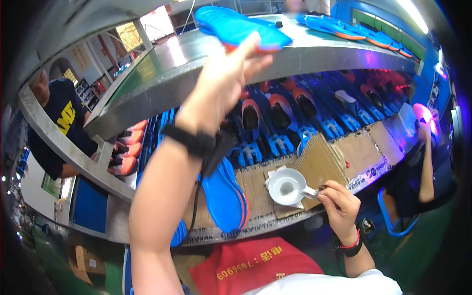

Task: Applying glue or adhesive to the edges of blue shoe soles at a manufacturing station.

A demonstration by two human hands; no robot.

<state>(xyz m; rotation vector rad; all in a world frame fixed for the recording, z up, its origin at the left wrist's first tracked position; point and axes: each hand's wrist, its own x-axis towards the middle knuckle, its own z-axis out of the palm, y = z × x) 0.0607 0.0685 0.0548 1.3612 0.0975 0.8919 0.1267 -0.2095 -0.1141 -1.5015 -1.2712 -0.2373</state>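
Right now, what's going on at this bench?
A person's left hand is raised at a blue, sole-shaped piece with an orange-red edge over the upper metal shelf; blur hides whether it is gripped. The right hand is at the handle of a round white cup, its fingertips by a small dark item I can't make out. The cup sits over brown corrugated cardboard. Behind, orange-and-dark shoes stand in rows below the shelf.
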